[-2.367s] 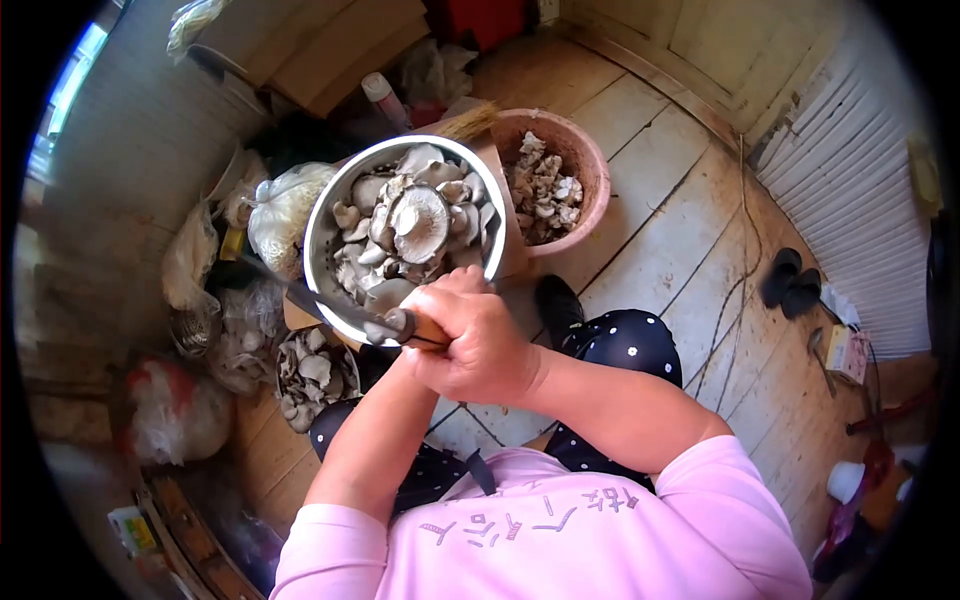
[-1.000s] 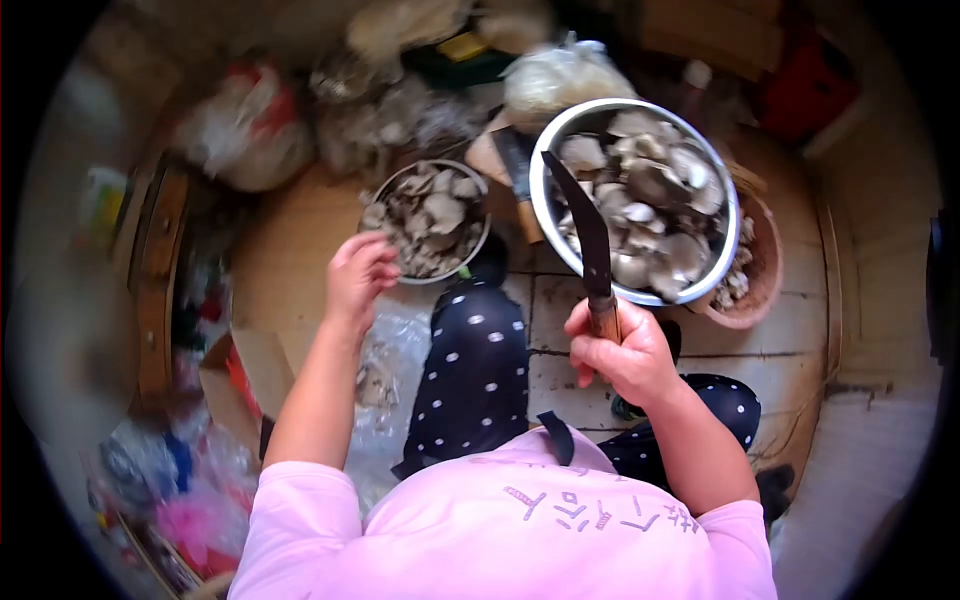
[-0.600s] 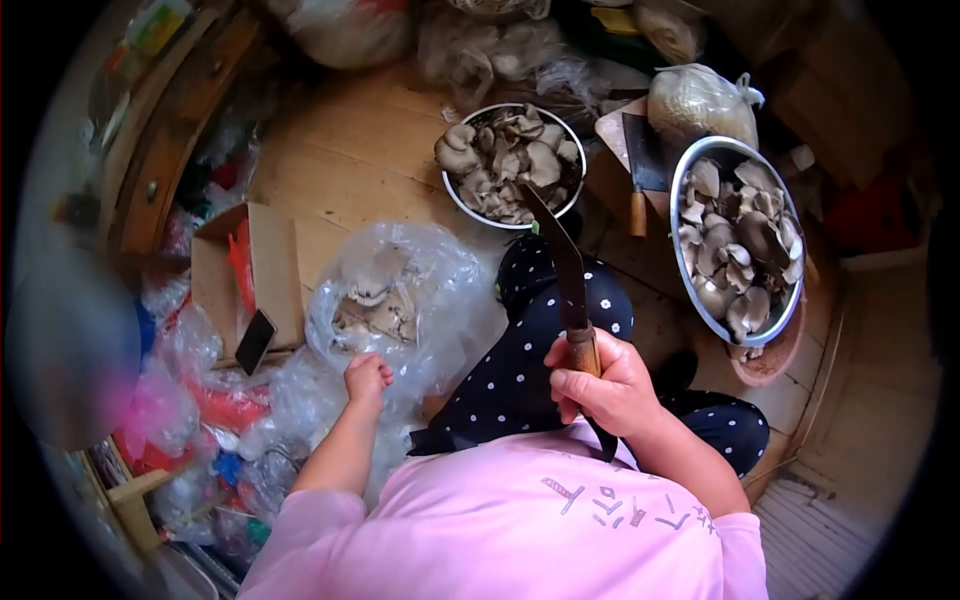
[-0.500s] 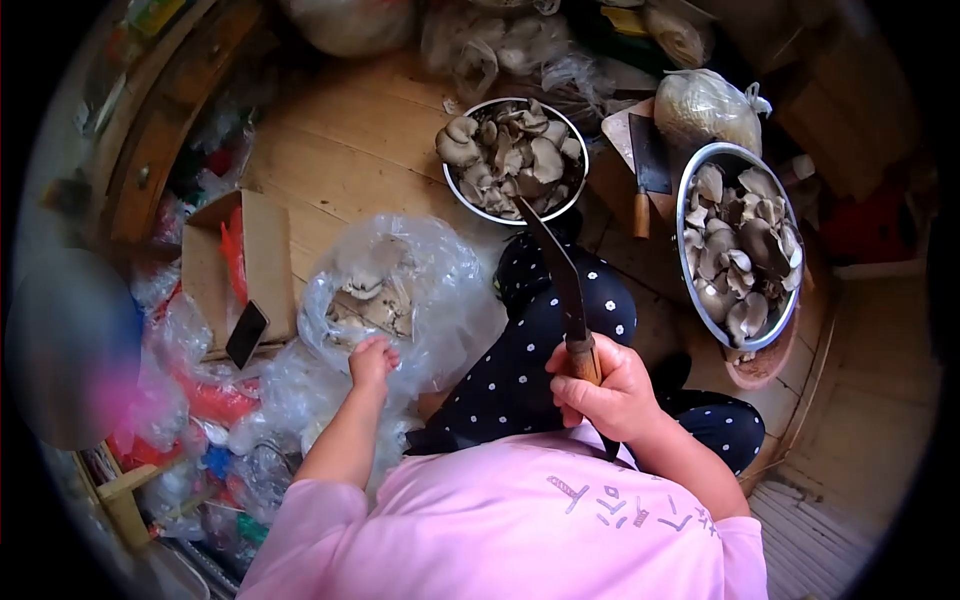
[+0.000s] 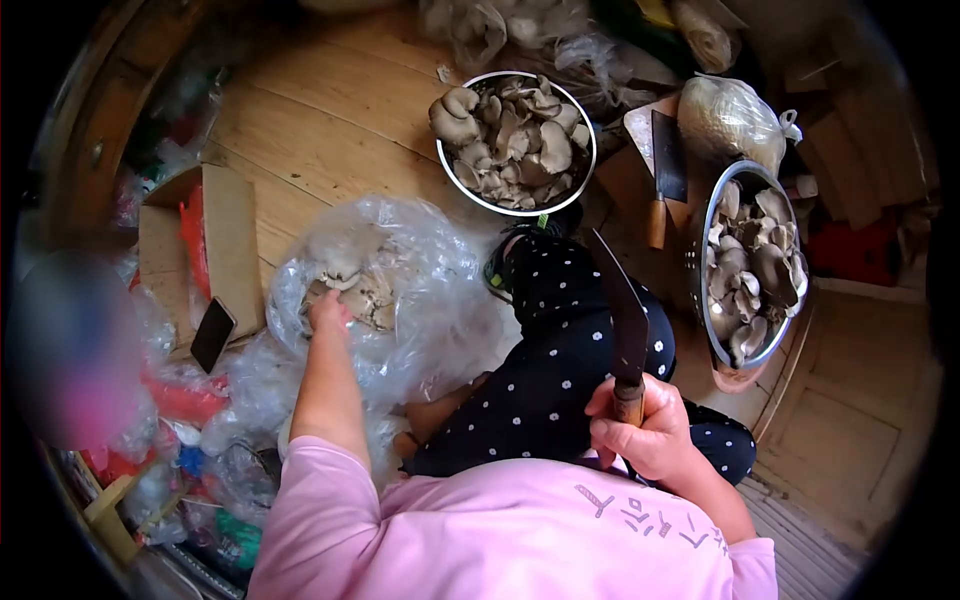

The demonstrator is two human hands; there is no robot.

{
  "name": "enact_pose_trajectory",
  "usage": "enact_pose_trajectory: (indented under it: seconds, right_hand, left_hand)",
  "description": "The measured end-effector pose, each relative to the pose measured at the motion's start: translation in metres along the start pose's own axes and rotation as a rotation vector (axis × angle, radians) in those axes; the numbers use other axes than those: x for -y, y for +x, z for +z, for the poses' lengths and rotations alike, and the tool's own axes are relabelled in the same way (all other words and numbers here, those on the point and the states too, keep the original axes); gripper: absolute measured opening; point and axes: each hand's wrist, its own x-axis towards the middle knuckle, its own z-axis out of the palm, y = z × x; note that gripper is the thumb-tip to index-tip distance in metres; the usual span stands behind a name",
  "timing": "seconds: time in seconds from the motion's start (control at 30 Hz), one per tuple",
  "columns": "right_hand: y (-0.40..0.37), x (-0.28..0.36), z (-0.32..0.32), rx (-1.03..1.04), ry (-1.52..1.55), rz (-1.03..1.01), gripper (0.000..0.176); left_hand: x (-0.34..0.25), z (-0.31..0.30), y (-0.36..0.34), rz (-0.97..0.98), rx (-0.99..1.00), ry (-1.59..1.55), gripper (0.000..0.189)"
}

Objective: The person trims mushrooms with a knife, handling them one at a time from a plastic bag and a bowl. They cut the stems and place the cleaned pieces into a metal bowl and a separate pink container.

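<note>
My right hand [image 5: 648, 428] is closed around the wooden handle of a long-bladed knife [image 5: 622, 315], its dark blade pointing up and away from me over the dotted trousers. At the open mouth of a clear plastic bag [image 5: 430, 265], my left hand [image 5: 328, 312] reaches in and touches the oyster mushrooms [image 5: 372, 300] there. Its fingertips are partly hidden, so their grip does not show. Beyond my knees, a round bowl [image 5: 592, 150] is heaped with grey oyster mushrooms [image 5: 515, 140]. More mushrooms [image 5: 752, 265] fill a metal colander [image 5: 703, 275] on the right.
A cleaver [image 5: 668, 160] lies on a board between bowl and colander, near a tied plastic bag [image 5: 735, 120]. On the left stand a cardboard box [image 5: 232, 240] and a dark phone [image 5: 212, 335], with crumpled plastic bags [image 5: 250, 400] around them. Wooden floorboards [image 5: 310, 110] stretch ahead.
My left hand has moved forward and left, into the bag's opening against the mushrooms. The knife in my right hand has swung away from the bowl, to the right and nearer me.
</note>
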Motion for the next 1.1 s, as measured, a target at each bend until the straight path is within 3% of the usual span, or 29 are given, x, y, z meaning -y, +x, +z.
enact_pose_trajectory:
  seconds: [0.1, 0.17, 0.3, 0.47, 0.53, 0.67, 1.1]
  right_hand:
    - [0.002, 0.009, -0.001, 0.013, -0.035, 0.048, 0.015]
    - [0.004, 0.019, -0.001, 0.011, -0.057, 0.094, 0.015]
    - [0.011, 0.028, -0.005, 0.01, -0.224, 0.081, 0.013]
    - [0.024, 0.042, -0.005, 0.056, -0.307, 0.048, 0.015]
    - [0.027, 0.048, -0.005, 0.06, -0.276, 0.088, 0.014]
    - [0.029, 0.054, -0.005, 0.018, -0.253, 0.187, 0.013]
    - [0.034, 0.059, 0.001, 0.019, -0.267, 0.174, 0.015]
  left_hand:
    - [-0.016, 0.006, -0.005, 0.02, -0.031, 0.08, 0.031]
    - [-0.018, 0.005, 0.011, 0.192, 0.057, 0.278, 0.032]
    - [-0.016, 0.003, 0.05, 0.337, -0.023, 0.441, 0.041]
    - [-0.02, -0.003, 0.088, 0.199, 0.019, 0.497, 0.041]
    - [-0.043, 0.008, 0.048, -0.006, 0.027, 0.229, 0.047]
    - [-0.032, 0.009, 0.082, -0.097, 0.089, 0.05, 0.053]
    - [-0.039, 0.031, 0.07, -0.218, 0.086, -0.062, 0.048]
